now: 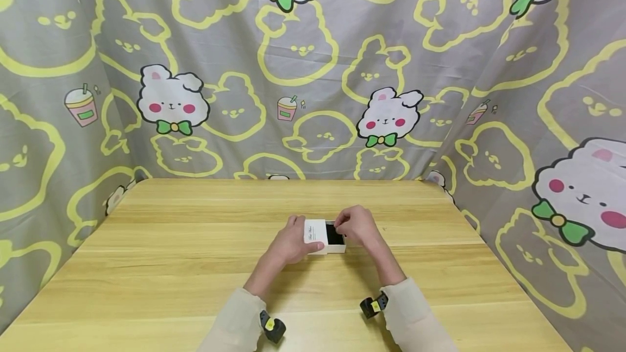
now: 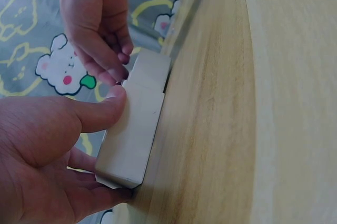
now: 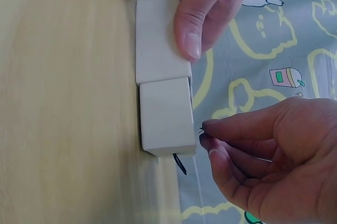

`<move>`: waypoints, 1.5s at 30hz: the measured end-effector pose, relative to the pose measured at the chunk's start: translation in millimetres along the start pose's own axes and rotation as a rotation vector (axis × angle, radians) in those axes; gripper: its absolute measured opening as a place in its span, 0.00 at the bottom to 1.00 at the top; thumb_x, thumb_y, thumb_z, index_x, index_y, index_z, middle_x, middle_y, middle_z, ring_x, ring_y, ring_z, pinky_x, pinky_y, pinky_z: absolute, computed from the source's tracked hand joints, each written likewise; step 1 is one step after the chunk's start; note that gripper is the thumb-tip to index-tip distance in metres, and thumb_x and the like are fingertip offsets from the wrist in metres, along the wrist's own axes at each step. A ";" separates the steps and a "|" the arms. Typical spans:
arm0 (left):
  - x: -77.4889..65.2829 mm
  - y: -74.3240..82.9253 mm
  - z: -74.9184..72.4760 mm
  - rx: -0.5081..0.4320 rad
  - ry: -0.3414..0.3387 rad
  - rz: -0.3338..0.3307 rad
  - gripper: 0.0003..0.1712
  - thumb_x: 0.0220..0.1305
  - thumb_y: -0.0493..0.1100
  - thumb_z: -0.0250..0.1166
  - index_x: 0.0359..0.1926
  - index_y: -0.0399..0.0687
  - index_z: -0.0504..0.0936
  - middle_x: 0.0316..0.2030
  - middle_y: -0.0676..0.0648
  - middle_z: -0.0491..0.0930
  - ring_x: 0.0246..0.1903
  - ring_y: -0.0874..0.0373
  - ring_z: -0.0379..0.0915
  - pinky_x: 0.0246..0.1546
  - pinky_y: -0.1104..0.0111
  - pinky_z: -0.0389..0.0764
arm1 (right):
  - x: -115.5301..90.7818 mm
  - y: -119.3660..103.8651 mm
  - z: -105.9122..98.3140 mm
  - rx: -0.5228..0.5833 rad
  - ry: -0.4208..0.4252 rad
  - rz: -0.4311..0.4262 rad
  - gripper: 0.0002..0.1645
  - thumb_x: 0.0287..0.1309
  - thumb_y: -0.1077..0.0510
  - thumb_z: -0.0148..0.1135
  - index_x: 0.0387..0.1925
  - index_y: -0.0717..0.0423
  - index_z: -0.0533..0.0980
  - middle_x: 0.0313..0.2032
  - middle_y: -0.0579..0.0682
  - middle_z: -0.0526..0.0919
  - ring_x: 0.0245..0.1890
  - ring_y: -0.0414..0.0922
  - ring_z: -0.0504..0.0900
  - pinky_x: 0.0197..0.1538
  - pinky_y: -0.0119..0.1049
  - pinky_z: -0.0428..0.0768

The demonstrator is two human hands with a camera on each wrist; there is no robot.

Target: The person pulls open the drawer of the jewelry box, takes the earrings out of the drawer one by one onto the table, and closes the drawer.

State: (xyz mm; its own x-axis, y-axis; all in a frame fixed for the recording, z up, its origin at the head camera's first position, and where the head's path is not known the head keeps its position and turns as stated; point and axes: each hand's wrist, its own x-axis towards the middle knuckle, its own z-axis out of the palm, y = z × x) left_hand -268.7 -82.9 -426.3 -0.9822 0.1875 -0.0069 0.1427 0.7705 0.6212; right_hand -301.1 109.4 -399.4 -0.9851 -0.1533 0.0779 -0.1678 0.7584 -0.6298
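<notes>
Box (image 1: pixel 324 232), white and lying flat on the wooden table (image 1: pixel 195 265), is in front of me; nearest to me, on my side of the box, come my pale sleeves (image 1: pixel 235 319), one to its left and one to its right, each with a black camera (image 1: pixel 275 330) at the cuff; beyond them my left hand (image 1: pixel 288 240) is clamped on the box at its left end, thumb on the side that faces me and fingers round toward the far side; the cover (image 1: pixel 319 227) in that grip bears dark print on top, too small for me to read; out of the cover's right end stands part of the tray (image 3: pixel 167 113), with black lining (image 1: pixel 335 239) inside; a short black cord (image 3: pixel 180 165) sticks out at the tray's end; my right hand (image 1: pixel 359 227) comes in from the box's right, over the tray, thumb and fingertips together on a dark bit (image 3: pixel 201 130), too small for me to name; well beyond the box, past the table, hangs a grey curtain (image 1: pixel 220 42) with yellow outlines; on it a white rabbit (image 1: pixel 172 96) shows to the box's left, another to its right, and a pink cup (image 1: pixel 286 110) between them.
</notes>
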 end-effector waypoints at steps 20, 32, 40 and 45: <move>-2.0 1.2 -0.9 -0.017 -0.004 -0.006 0.53 0.60 0.55 0.74 0.73 0.30 0.59 0.66 0.35 0.66 0.41 0.50 0.72 0.49 0.56 0.77 | 2.2 7.9 -10.6 0.048 0.031 0.034 0.02 0.49 0.66 0.71 0.28 0.58 0.86 0.24 0.45 0.86 0.25 0.41 0.78 0.30 0.33 0.74; -2.1 2.1 -1.5 -0.018 -0.006 -0.022 0.54 0.61 0.56 0.73 0.75 0.30 0.57 0.70 0.34 0.62 0.52 0.43 0.75 0.60 0.50 0.76 | 2.7 17.2 -24.5 0.063 0.040 0.031 0.03 0.51 0.67 0.70 0.30 0.59 0.86 0.26 0.49 0.87 0.26 0.42 0.81 0.32 0.33 0.77; -3.4 3.1 -2.0 -0.006 -0.009 -0.021 0.55 0.61 0.58 0.73 0.75 0.30 0.56 0.72 0.32 0.60 0.60 0.36 0.72 0.64 0.48 0.73 | 3.4 31.4 -38.5 0.078 0.055 0.056 0.02 0.54 0.65 0.69 0.31 0.58 0.86 0.28 0.50 0.88 0.27 0.43 0.81 0.33 0.35 0.78; -4.2 3.0 -1.5 -0.008 -0.008 -0.023 0.55 0.61 0.58 0.73 0.75 0.30 0.56 0.72 0.32 0.60 0.60 0.36 0.73 0.63 0.48 0.73 | 1.8 39.0 -46.8 0.094 0.050 0.081 0.04 0.57 0.64 0.68 0.34 0.59 0.86 0.32 0.52 0.88 0.30 0.46 0.83 0.35 0.37 0.79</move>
State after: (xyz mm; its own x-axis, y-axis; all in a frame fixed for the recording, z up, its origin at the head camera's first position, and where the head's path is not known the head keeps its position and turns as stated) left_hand -264.3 -82.3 -423.3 -0.9843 0.1745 -0.0272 0.1191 0.7699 0.6269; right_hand -311.2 168.4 -387.7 -0.9963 -0.0606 0.0603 -0.0855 0.7040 -0.7051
